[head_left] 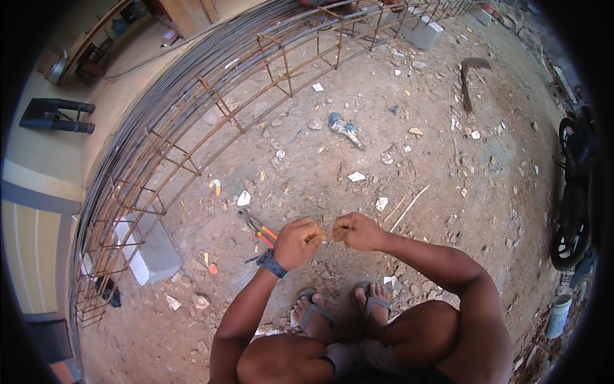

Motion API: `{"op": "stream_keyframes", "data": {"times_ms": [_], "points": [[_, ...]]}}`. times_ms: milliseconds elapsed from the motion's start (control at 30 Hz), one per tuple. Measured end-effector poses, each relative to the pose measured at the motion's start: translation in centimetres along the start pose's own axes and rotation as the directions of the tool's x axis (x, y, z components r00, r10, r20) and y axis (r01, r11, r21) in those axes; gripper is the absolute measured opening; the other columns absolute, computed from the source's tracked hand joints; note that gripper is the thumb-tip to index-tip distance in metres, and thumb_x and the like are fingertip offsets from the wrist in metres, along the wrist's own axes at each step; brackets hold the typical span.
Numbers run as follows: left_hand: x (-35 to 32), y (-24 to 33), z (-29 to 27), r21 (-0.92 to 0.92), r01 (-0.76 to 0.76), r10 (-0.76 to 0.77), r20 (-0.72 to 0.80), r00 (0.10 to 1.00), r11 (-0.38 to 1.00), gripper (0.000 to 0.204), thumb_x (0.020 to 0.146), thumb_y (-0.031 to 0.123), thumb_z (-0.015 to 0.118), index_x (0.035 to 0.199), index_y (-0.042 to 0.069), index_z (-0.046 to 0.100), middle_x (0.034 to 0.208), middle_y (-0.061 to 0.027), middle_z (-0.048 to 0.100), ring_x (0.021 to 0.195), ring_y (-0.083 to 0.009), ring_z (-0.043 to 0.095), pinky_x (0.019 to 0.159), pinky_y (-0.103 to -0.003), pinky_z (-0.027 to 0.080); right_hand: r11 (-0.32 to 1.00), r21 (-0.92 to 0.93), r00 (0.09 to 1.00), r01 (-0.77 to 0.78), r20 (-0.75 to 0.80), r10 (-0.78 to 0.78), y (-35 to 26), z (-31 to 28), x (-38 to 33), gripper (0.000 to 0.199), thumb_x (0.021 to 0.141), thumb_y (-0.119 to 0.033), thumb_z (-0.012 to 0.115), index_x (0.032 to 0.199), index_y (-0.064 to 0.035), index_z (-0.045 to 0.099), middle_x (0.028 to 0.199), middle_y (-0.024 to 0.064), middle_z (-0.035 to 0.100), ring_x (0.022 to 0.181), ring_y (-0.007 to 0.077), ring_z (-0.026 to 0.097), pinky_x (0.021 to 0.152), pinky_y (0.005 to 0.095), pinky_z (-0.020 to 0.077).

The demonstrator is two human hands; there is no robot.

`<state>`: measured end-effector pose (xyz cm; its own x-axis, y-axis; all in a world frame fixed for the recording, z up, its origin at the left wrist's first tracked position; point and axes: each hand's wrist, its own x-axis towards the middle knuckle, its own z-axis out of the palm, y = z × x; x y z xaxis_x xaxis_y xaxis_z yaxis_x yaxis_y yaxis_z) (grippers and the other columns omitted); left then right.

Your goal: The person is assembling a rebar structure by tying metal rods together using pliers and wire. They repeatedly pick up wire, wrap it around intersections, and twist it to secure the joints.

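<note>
I am squatting on bare dirt, both hands held together in front of my knees. My left hand [297, 242], with a dark band on its wrist, and my right hand [355, 231] are closed and pinch a small thin piece [329, 235] between their fingertips; it looks like a short bit of wire, too small to be sure. Pliers with red-orange handles [258, 227] lie on the ground just left of my left hand. My feet in grey sandals [342, 309] are right below the hands.
A long cage of rusty steel bars [211, 109] runs along the left and top, resting on grey concrete blocks [150, 246]. A bundle of straight bars [144, 121] lies beside it. Scraps and stones litter the dirt. A motorbike [575, 192] stands at the right edge.
</note>
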<state>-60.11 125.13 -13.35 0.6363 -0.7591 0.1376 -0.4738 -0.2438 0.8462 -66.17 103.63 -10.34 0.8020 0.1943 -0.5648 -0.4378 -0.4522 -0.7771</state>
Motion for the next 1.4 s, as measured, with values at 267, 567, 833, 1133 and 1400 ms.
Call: {"op": "stream_keyframes", "data": {"times_ms": [267,567,833,1133,1400], "points": [[-1.1,0.2,-0.7,0.013,-0.015,0.015,0.009,1.0,1.0,0.005,0.082,0.004,0.072,0.081,0.002,0.067,0.075,-0.0106,0.057,0.064,-0.0272,0.057,0.058,-0.034,0.045,0.848,-0.349,0.853,0.399,-0.198,-0.483,2.7,2.9,0.0,0.032,0.096,-0.032,0.06,0.08,-0.004,0.059,0.067,0.0101,0.056,0.067,0.0224,0.063,0.058,0.0356,0.0495],[-0.9,0.2,-0.4,0.228,-0.234,0.246,-0.026,0.969,0.945,0.007,0.082,0.005,0.072,0.086,0.006,0.066,0.077,-0.0091,0.056,0.072,-0.0299,0.059,0.061,-0.04,0.048,0.93,0.356,0.994,-0.094,0.091,0.066,2.5,2.1,0.7,0.033,0.099,-0.033,0.06,0.081,-0.005,0.06,0.064,0.0025,0.054,0.063,0.019,0.063,0.057,0.034,0.0513],[-1.6,-0.4,-0.2,0.047,-0.187,0.189,-0.03,0.982,0.981,0.01,0.079,-0.001,0.072,0.086,0.004,0.067,0.077,-0.0096,0.059,0.072,-0.029,0.06,0.062,-0.038,0.048,0.766,-0.416,0.797,0.491,-0.142,-0.588,2.4,2.3,-0.8,0.028,0.096,-0.03,0.061,0.083,-0.0047,0.058,0.071,0.0064,0.056,0.067,0.025,0.063,0.06,0.0379,0.0522],[-1.8,-0.5,1.0,0.1,-0.214,0.22,-0.055,0.974,0.972,0.006,0.084,0.006,0.073,0.086,0.002,0.069,0.074,-0.0078,0.06,0.065,-0.0189,0.058,0.059,-0.031,0.045,0.991,0.126,0.998,0.055,-0.005,-0.055,3.0,1.4,-0.7,0.038,0.099,-0.037,0.059,0.088,-0.0008,0.058,0.068,0.0075,0.056,0.059,0.0219,0.063,0.061,0.0412,0.0537],[-2.8,0.0,0.7,-0.04,0.14,-0.139,0.02,0.99,0.989,0.007,0.085,0.008,0.073,0.083,0.003,0.069,0.073,-0.0076,0.058,0.058,-0.0182,0.056,0.055,-0.033,0.044,0.698,-0.55,0.669,0.458,-0.304,-0.678,3.7,2.2,-2.2,0.032,0.096,-0.035,0.061,0.089,-0.0035,0.061,0.073,0.0108,0.062,0.068,0.0286,0.067,0.064,0.0417,0.0531]]}}
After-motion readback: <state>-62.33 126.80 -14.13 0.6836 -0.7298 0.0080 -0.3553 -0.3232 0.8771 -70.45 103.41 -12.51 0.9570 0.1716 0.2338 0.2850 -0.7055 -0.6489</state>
